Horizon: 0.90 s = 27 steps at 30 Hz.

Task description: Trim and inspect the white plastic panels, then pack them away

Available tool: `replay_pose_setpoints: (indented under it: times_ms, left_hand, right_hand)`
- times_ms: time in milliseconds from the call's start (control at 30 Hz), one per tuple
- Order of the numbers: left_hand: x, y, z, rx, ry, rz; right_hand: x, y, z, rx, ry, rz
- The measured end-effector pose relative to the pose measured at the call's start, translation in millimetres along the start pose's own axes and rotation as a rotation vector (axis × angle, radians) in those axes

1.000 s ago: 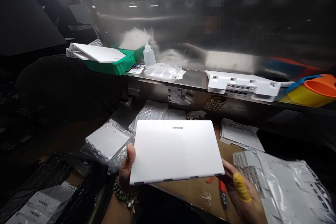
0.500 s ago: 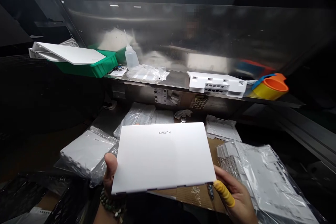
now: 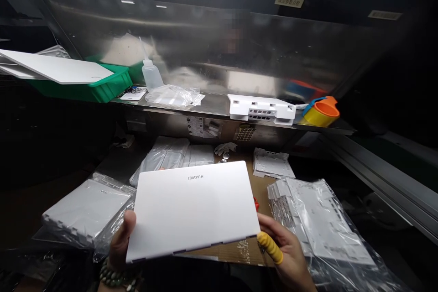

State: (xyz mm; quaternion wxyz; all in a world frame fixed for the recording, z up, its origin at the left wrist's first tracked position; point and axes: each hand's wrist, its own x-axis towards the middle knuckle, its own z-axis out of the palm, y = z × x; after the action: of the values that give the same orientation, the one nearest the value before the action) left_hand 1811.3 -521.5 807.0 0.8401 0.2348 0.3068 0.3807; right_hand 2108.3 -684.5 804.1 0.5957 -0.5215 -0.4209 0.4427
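Observation:
I hold a flat white laptop cover panel [image 3: 193,210] with a grey brand logo near its far edge, level above the bench. My left hand [image 3: 120,242], a bead bracelet on the wrist, grips its near left corner with the thumb on top. My right hand [image 3: 285,248], with a yellow finger cot on one finger, supports the near right corner from below. Cardboard [image 3: 236,253] lies under the panel.
Bagged stacks of white panels lie at left [image 3: 85,207], behind [image 3: 171,157] and at right [image 3: 318,226]. On the steel shelf [image 3: 212,105]: a green bin [image 3: 99,89] with white panels, a squeeze bottle [image 3: 150,75], a white bracket [image 3: 262,109], tape rolls [image 3: 323,112].
The view has swung right, so everything shifts left in frame. The panel stays held in both hands, a little lower and nearer me.

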Motion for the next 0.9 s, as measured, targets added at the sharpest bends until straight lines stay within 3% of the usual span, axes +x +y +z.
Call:
replay_pose_setpoints:
  times_ms: [100, 167, 233, 333, 433, 567, 767, 900]
  left_hand:
    - [11.4, 9.6, 6.4, 0.327, 0.282, 0.106]
    - [16.6, 11.7, 9.6, 0.485, 0.306, 0.209]
    - [18.3, 10.2, 10.7, 0.629, 0.19, 0.343]
    - [16.8, 7.2, 11.9, 0.842, -0.082, 0.553]
    - [16.8, 7.2, 14.4, 0.897, -0.24, 0.674]
    - [19.3, 6.8, 17.2, 0.866, -0.31, 0.718]
    - [14.4, 1.8, 26.7, 0.707, -0.135, 0.513]
    - [12.3, 1.6, 29.0, 0.753, -0.187, 0.501]
  right_hand:
    - [6.0, 7.7, -8.0, -0.158, 0.003, -0.056]
    - [9.7, 12.6, -12.3, -0.261, 0.032, -0.093]
    - [12.0, 14.1, -14.1, -0.297, 0.088, -0.109]
    - [13.5, 7.4, -12.8, -0.288, 0.155, -0.141]
    - [15.8, -4.6, -10.6, -0.34, 0.191, -0.242]
    - [17.9, -10.8, -11.9, -0.384, 0.235, -0.309]
    - [15.3, 4.8, -19.8, -0.362, 0.224, -0.269]
    - [13.6, 15.0, -26.3, -0.368, 0.215, -0.236]
